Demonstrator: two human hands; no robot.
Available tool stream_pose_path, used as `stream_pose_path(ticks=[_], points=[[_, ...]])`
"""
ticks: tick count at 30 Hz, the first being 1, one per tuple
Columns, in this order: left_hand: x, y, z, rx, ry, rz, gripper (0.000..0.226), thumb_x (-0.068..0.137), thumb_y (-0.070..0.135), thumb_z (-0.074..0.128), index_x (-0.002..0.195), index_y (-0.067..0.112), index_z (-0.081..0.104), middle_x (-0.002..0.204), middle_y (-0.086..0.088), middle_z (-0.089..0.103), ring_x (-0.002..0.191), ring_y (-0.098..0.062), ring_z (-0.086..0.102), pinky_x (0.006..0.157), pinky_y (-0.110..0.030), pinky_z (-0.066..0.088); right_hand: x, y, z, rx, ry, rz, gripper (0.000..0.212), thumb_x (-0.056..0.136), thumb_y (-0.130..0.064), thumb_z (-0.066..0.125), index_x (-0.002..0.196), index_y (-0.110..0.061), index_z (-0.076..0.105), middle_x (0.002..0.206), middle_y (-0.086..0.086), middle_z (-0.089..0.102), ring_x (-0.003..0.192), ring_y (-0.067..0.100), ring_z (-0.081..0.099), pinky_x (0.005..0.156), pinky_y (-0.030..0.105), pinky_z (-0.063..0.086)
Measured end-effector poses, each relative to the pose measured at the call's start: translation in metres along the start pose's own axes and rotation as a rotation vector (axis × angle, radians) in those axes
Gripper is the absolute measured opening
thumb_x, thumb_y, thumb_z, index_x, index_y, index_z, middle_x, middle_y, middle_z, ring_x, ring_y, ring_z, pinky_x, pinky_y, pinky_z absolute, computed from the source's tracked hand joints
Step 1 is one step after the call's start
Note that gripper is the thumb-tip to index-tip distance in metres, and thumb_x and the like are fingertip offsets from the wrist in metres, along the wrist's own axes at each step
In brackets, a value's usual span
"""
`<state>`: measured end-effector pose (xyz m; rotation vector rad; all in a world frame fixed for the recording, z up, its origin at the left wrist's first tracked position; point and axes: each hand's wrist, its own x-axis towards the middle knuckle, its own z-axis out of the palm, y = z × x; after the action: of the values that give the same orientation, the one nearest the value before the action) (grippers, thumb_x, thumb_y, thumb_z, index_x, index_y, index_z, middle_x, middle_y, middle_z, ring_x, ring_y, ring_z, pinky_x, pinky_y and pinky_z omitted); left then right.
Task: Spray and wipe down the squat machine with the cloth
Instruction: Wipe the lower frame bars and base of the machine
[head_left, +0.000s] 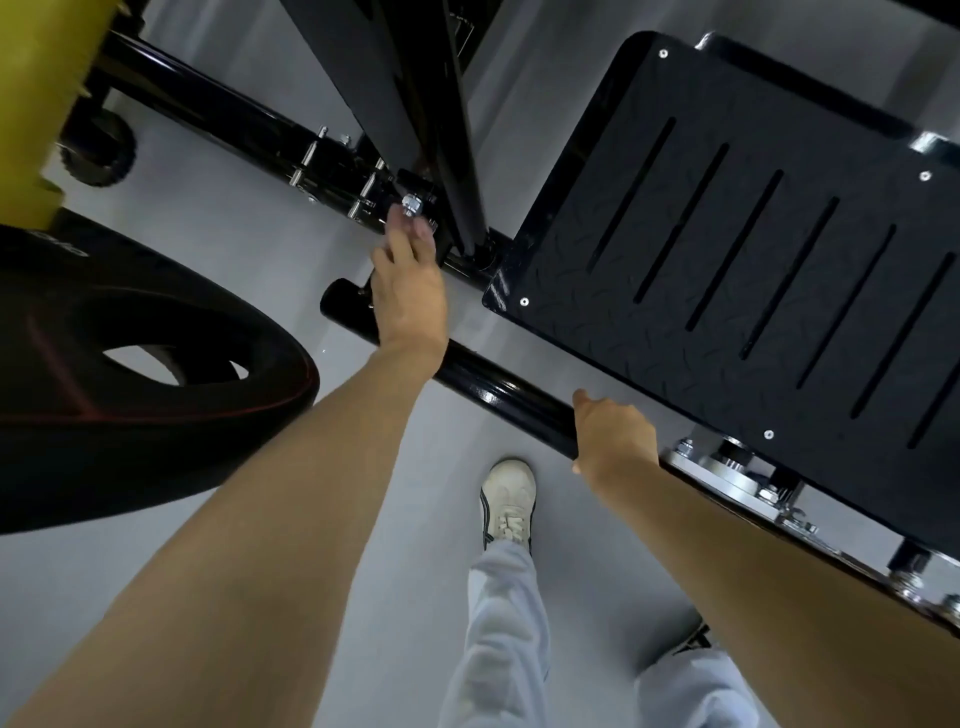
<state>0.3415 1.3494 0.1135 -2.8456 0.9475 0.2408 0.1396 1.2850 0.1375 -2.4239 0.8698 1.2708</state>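
a person's left hand, fingers loosely straight, reaches to a bolt on the black squat machine ahead of both hands, while the right hand curls over the machine's low bar beside the slotted footplate.

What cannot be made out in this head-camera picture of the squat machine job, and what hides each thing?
1. Cloth and spray bottle: neither shows in the head view.
2. Right hand: fingers hidden behind its own back, over the frame tube; grip unknowable.
3. Left hand: fingertips motion-blurred at the bolt; contact unclear.
4. Weight plate: cut by the left edge, lettering blurred.
5. Footplate: cut by the right edge.
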Motion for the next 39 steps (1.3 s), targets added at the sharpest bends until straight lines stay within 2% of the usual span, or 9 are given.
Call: stream_pose_path(ticks=[3,5,7,12,16,22,30,33,39], points=[[-0.02,-0.016,0.004,0.386,-0.13,0.334,0.062,0.084,0.005,0.059,0.138,-0.001,0.03,0.129,-0.019,0.032,0.109,-0.031,0.043,0.092,-0.038,0.047,-0.001,0.0,-0.001,0.017,-0.001,0.0,0.058,0.086,-0.014,0.069,0.133,-0.011,0.035,0.115,0.006,0.06,0.105,0.022,0.062,0.065,0.026,0.045],[-0.025,-0.017,-0.001,0.549,-0.172,0.396,0.05,0.086,0.011,0.057,0.131,-0.001,0.039,0.12,-0.016,0.035,0.106,-0.029,0.045,0.087,-0.038,0.05,-0.002,0.0,-0.002,0.036,-0.003,-0.001,0.059,0.085,-0.013,0.07,0.132,-0.011,0.035,0.115,0.006,0.059,0.104,0.022,0.061,0.066,0.026,0.046],[-0.011,-0.01,-0.01,0.578,-0.096,0.418,0.053,0.087,0.011,0.057,0.133,-0.002,0.032,0.118,-0.015,0.037,0.106,-0.027,0.047,0.087,-0.035,0.051,-0.003,-0.001,-0.003,0.049,-0.003,-0.002,0.06,0.085,-0.011,0.069,0.134,-0.011,0.034,0.115,0.006,0.059,0.104,0.022,0.061,0.069,0.027,0.049],[0.043,0.008,-0.029,0.846,0.029,0.931,0.046,0.091,0.015,0.051,0.136,0.007,0.044,0.123,-0.012,0.037,0.11,-0.028,0.043,0.088,-0.035,0.046,-0.002,0.002,-0.001,0.082,-0.001,-0.009,0.064,0.086,-0.01,0.068,0.138,-0.011,0.031,0.116,0.007,0.058,0.105,0.023,0.061,0.072,0.028,0.051],[0.037,0.002,-0.02,1.109,-0.153,0.925,0.042,0.09,0.024,0.053,0.13,0.016,0.054,0.131,-0.012,0.03,0.117,-0.031,0.034,0.089,-0.039,0.045,-0.003,0.003,0.002,0.109,0.005,-0.032,0.065,0.087,-0.002,0.061,0.141,-0.01,0.027,0.116,0.007,0.058,0.105,0.025,0.06,0.078,0.032,0.053],[0.029,0.022,-0.001,0.94,-0.694,0.686,0.048,0.092,0.016,0.057,0.139,0.014,0.044,0.143,-0.011,0.04,0.138,-0.032,0.022,0.107,-0.036,0.034,-0.005,0.009,-0.001,0.134,-0.009,-0.055,0.067,0.086,-0.013,0.068,0.14,-0.012,0.028,0.111,0.004,0.059,0.101,0.021,0.061,0.067,0.026,0.047],[0.071,0.006,-0.024,1.349,-0.151,1.283,0.047,0.088,0.016,0.061,0.133,0.012,0.047,0.127,-0.009,0.051,0.117,-0.03,0.036,0.093,-0.036,0.04,0.0,0.01,-0.002,0.164,-0.032,-0.058,0.065,0.085,-0.013,0.07,0.137,-0.011,0.03,0.112,0.006,0.058,0.104,0.023,0.059,0.075,0.029,0.05],[0.059,0.011,-0.022,1.402,-0.152,1.177,0.037,0.092,0.021,0.051,0.128,0.014,0.054,0.122,-0.007,0.055,0.115,-0.03,0.035,0.09,-0.035,0.039,-0.001,0.01,-0.002,0.155,-0.027,-0.053,0.065,0.085,-0.013,0.069,0.138,-0.011,0.031,0.11,0.005,0.059,0.102,0.022,0.06,0.071,0.028,0.048],[0.059,0.034,-0.021,1.146,-0.544,0.957,0.052,0.089,0.025,0.063,0.138,0.025,0.044,0.124,0.004,0.057,0.129,-0.026,0.029,0.097,-0.032,0.031,-0.001,0.01,-0.001,0.113,-0.007,-0.05,0.058,0.086,-0.014,0.069,0.132,-0.01,0.034,0.106,0.004,0.06,0.098,0.02,0.062,0.063,0.025,0.043]])
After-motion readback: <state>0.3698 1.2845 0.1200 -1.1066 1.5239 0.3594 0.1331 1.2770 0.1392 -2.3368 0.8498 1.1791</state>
